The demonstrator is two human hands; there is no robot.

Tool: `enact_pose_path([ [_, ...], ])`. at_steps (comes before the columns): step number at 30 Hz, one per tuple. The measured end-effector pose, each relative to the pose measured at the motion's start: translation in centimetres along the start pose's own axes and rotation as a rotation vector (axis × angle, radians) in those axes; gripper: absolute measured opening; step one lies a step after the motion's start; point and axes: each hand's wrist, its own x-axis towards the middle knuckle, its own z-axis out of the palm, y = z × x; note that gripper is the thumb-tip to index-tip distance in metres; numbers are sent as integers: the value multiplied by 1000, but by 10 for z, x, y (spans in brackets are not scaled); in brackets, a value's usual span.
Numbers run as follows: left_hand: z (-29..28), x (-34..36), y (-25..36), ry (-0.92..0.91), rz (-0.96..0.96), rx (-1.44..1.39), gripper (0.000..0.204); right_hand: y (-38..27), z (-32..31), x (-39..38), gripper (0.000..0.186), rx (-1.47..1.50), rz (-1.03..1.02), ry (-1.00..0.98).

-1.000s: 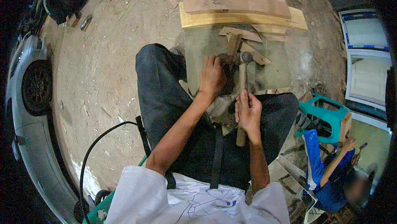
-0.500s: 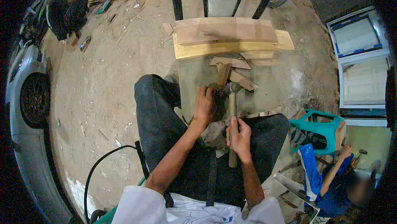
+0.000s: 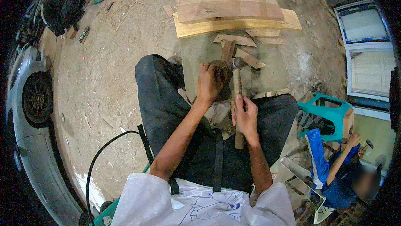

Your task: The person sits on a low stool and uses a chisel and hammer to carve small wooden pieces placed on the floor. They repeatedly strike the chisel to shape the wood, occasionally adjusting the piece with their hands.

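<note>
Closing around the hammer [image 3: 237, 80], thumb laid along it, the right hand [image 3: 245, 116] pointed it forward beside a dark object [image 3: 226, 76]; the left hand [image 3: 209, 83] curved over that; its grip I couldn't tell.

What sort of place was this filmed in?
Probably an informal woodworking yard: flat pale wooden boards, a wooden-handled metal hammer, and a silver-grey car by bare brown ground.
</note>
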Motion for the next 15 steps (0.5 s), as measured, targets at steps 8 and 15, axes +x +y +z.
enact_pose_path([
  [8,-1,2,4,29,-14,-197,30,-35,1,-8,42,-120,-69,14],
  [15,4,2,-3,32,-15,-240,27,-17,3,3,41,-182,-6,1],
])
